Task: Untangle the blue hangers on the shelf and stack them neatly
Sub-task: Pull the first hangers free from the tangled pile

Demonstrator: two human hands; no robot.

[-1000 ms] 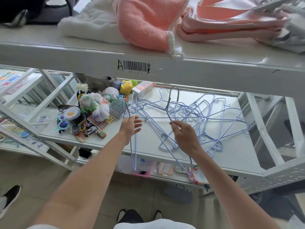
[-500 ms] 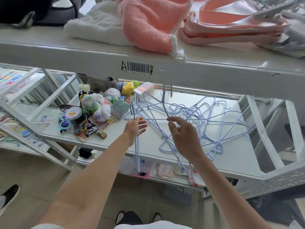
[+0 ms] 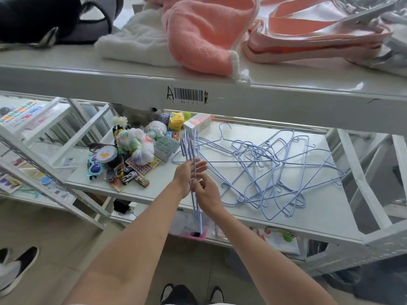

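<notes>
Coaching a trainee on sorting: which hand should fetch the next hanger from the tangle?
Probably the right. The right hand sits nearer the tangled pile, which spreads to its right on the shelf; the left hand, farther off, rests flat-fingered against the gathered bundle.

1. Both bare forearms reach forward, hands almost touching.
2. Left hand (image 3: 185,176): palm turned right, fingers (image 3: 199,165) pretty much straight against the blue hangers (image 3: 190,150).
3. Right hand (image 3: 207,194): fingers curled, pinching the same bundle just below.

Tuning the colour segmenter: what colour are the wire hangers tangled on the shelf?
Pale blue, near lavender; the hangers show best in the head view.
</notes>
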